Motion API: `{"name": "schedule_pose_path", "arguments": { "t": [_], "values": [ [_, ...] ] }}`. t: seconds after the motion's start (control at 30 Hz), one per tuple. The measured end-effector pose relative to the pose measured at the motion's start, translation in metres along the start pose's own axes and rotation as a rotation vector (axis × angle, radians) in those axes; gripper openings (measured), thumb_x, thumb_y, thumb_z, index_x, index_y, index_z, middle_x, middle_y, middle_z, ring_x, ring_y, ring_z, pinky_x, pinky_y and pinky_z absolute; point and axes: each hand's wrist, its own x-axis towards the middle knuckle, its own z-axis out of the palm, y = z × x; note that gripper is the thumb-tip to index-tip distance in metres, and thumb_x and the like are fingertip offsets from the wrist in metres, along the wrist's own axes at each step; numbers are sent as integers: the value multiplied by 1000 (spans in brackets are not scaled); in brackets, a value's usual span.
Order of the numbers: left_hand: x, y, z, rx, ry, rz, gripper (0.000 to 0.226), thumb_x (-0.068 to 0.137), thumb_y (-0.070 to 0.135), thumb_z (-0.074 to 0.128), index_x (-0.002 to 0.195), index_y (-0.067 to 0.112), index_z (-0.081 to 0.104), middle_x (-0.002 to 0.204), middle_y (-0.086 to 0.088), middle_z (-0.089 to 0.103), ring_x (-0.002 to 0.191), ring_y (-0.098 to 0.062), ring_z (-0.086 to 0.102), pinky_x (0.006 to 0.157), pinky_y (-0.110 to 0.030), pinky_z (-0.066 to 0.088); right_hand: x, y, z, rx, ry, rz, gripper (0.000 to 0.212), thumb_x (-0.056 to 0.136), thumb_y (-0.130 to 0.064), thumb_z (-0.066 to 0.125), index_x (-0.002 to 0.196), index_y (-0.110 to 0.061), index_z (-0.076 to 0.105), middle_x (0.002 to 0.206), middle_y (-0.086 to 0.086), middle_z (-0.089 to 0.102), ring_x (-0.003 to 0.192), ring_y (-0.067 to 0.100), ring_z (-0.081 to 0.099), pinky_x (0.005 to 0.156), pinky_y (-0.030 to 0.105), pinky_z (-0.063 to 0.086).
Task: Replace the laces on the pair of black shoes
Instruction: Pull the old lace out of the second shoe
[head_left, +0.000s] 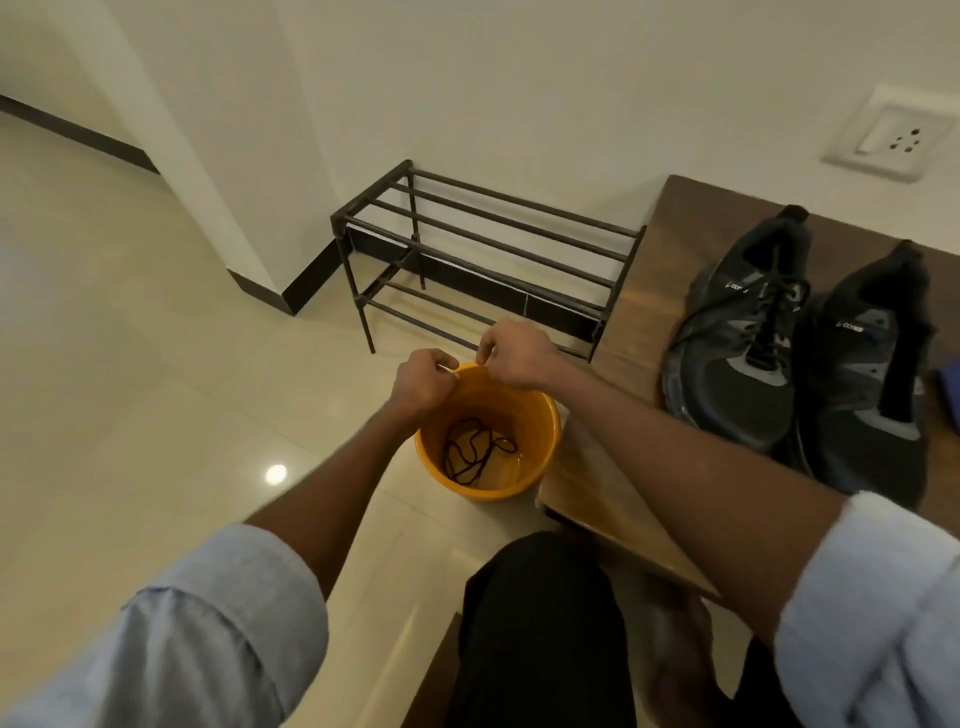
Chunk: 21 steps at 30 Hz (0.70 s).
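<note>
Two black shoes stand side by side on a wooden table (623, 332) at the right. The left shoe (737, 332) has a black lace in its eyelets. The right shoe (872, 374) shows no lace and its tongue stands up. On the floor, an orange bucket (530, 410) holds a little water with a loose black lace (470, 452) lying in it. My left hand (423, 382) and my right hand (514, 353) hover close together over the bucket's far rim, fingers curled, pinching a thin pale strand (453, 369) between them. Most of the strand is hidden.
An empty dark metal shoe rack (483, 249) stands against the wall behind the bucket. My knee in black trousers (540, 623) is at the bottom centre. A wall socket (893, 135) is at the upper right. Glossy pale floor tiles stretch to the left.
</note>
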Motion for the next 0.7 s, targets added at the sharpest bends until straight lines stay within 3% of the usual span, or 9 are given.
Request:
{"name": "schedule_pose_path", "arguments": {
  "t": [0.1,0.23,0.3,0.37,0.43,0.5,0.6,0.7],
  "values": [
    [-17,29,8,3,45,158,25,103,17,58,126,12,68,112,-8,71,99,-19,69,87,-36,60,-33,1,-28,157,220,-2,21,96,-8,65,105,-23,76,102,-4,72,93,9,67,78,30,59],
    [-48,109,35,-17,16,485,23,103,29,60,118,14,71,108,0,73,101,-14,67,88,-33,55,-109,32,-78,335,677,11,20,98,-15,60,103,-26,75,101,-12,72,93,2,64,79,21,53],
    [-63,155,55,-14,8,591,24,103,31,62,118,15,71,109,1,73,98,-12,68,88,-34,57,-151,60,-101,300,930,36,20,96,-14,59,103,-24,74,105,-10,72,99,6,64,89,24,52],
    [-76,193,79,17,-21,656,34,102,36,62,131,17,64,124,-1,66,111,-14,63,97,-35,53,-187,93,-119,191,1083,123,20,96,-14,60,111,-23,71,118,-7,67,112,11,60,103,33,49],
    [-81,220,104,111,-28,692,56,98,45,64,145,17,51,142,-6,54,130,-22,53,109,-39,46,-208,129,-129,27,1067,280,30,94,-22,66,124,-25,66,139,-3,57,132,20,49,110,49,45],
    [-84,231,128,149,-72,649,81,91,57,69,155,19,35,153,-7,43,139,-25,46,112,-41,42,-220,157,-129,-84,875,414,50,92,-38,70,140,-32,55,160,-3,37,149,27,30,112,58,38],
    [-87,227,157,140,-127,494,99,82,67,70,159,31,19,159,-2,36,141,-28,44,113,-51,44,-226,181,-119,-85,637,476,60,94,-56,62,149,-41,43,169,-8,18,156,26,15,116,58,33],
    [-91,218,167,155,-44,433,97,76,71,66,156,38,23,155,2,41,140,-25,44,110,-55,46,-236,193,-112,-85,608,498,59,95,-55,59,150,-44,41,167,-10,25,155,24,18,118,54,35]
  ]
}}
